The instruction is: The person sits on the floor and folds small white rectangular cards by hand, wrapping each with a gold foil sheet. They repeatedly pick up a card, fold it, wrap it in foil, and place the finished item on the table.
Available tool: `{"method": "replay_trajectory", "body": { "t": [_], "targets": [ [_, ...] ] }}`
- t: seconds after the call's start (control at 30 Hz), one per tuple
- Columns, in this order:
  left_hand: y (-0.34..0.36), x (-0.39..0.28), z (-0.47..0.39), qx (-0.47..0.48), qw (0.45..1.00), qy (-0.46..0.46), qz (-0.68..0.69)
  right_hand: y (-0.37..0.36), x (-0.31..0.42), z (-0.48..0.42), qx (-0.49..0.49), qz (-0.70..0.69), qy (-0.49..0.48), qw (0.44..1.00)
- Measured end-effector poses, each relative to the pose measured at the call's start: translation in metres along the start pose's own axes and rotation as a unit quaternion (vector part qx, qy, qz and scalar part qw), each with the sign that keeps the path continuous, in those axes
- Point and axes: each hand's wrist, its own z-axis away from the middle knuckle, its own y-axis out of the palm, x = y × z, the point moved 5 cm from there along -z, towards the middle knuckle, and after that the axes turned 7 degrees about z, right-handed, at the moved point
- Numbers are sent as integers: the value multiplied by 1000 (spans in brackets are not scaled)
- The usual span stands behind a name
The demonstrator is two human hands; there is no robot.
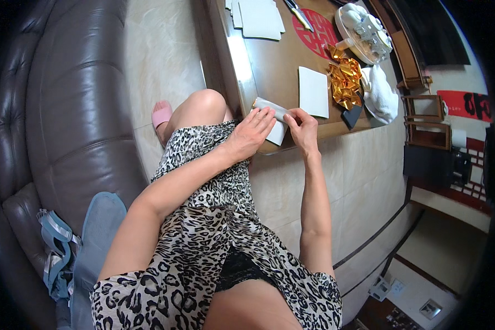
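At the table corner, a folded silvery sheet [269,105], likely foil, shows a thin gold edge at its left end. My left hand [251,131] lies over it, fingers extended and holding it down; the thumb is hidden. Between the thumb and fingers of my right hand [303,126], the sheet's right end is pinched. Partly under the hands is a white card [276,133], reaching towards the table edge. Another white card [313,92] lies flat just beyond my right hand. Crumpled gold foil [345,80] sits farther right.
On the wooden table [272,78] are a stack of white cards [260,18], a knife [301,16], a red cut-out mat [313,29], a tea-set tray [365,37], a dark phone-like object [352,113] and a white cloth [380,95]. A leather sofa [82,90] stands left.
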Motion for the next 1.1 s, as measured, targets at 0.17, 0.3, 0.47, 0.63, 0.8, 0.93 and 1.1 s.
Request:
{"method": "replay_trajectory", "body": {
  "t": [0.17,0.3,0.47,0.63,0.8,0.93,1.1],
  "targets": [
    [-3,0,-6,16,1000,-7,23,0,7,4,-7,23,44,999],
    [-6,-2,-11,56,998,-3,-15,1,1,4,-25,-2,77,997],
    [-5,-1,-14,61,997,0,-49,1,2,2,-42,16,75,996],
    [-3,-2,-13,62,995,3,-79,2,-4,1,-48,2,81,996],
    [-1,-1,-15,51,995,0,-81,2,-4,0,-54,8,82,995],
    [-1,-1,-17,59,996,-4,-67,1,-10,0,-78,31,56,995],
    [2,-1,-18,62,996,-9,-61,1,-6,1,-78,5,98,992]
  ]
}}
